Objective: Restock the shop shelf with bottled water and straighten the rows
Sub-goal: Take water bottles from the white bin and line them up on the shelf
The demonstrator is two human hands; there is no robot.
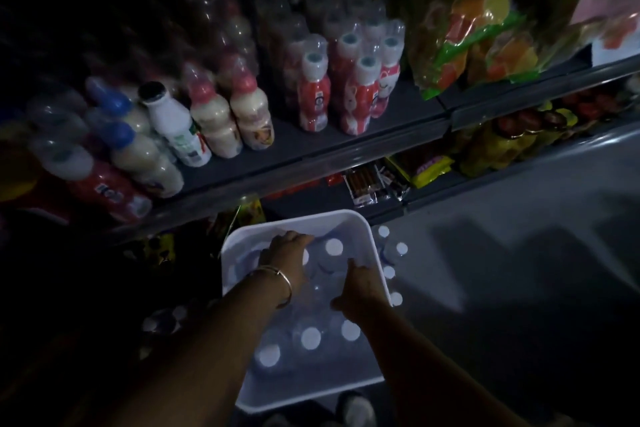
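A white plastic bin [242, 236] stands on the floor below the shelf, holding several clear water bottles with white caps [310, 337]. Both hands reach down into it. My left hand [287, 255], with a gold bangle on its wrist, lies over the bottles at the bin's far side, fingers curled down among them. My right hand [362, 289] is lower and to the right, fingers bent over a bottle's top. The dim light hides what exactly each hand holds. The dark grey shelf [346, 146] above carries rows of drink bottles.
More white-capped water bottles [391, 253] stand on the floor right of the bin, others [162, 319] left of it. Milky drink bottles [221, 114] and red-labelled bottles [356, 94] fill the shelf; bagged snacks [478, 28] sit right. Lower shelves hold packets [433, 170]. Grey floor [536, 253] lies right.
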